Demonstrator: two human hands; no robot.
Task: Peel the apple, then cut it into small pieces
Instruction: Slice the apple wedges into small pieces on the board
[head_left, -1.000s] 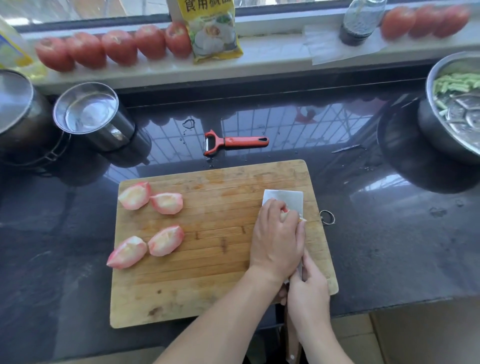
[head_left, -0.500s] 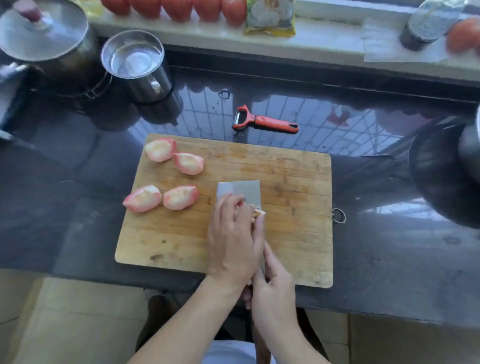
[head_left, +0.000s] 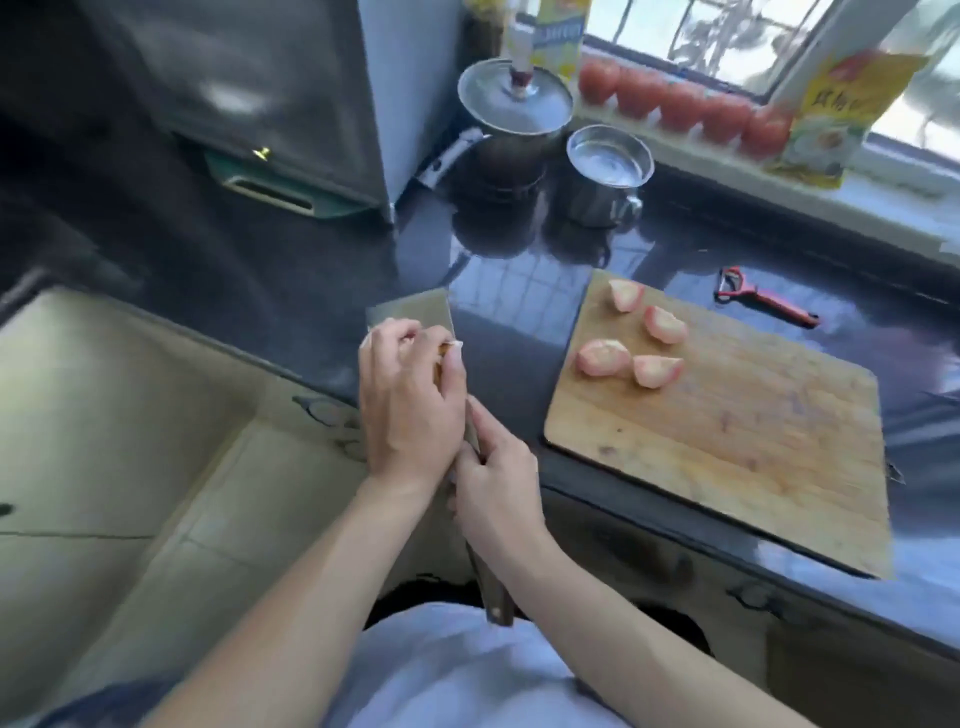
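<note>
**Cleaver and scrap held off the board**

Right hand (head_left: 493, 483) grips the wooden cleaver (head_left: 415, 312) handle. Left hand (head_left: 410, 400) pinches a small apple scrap (head_left: 452, 347) against the flat steel blade, clear of the desk (head_left: 509, 291) edge. Risk: scrap slips, fingers meet the edge. Four peeled, pink-tinged wedges (head_left: 631, 340) lie on the scored bamboo board (head_left: 753, 441).

I note a worn, matt wooden cutting board (head_left: 727, 447), glossy dark stone-like counter (head_left: 519, 291), polished metal cup (head_left: 608, 171) and lidded pot (head_left: 514, 111), red plastic peeler (head_left: 763, 299).
</note>
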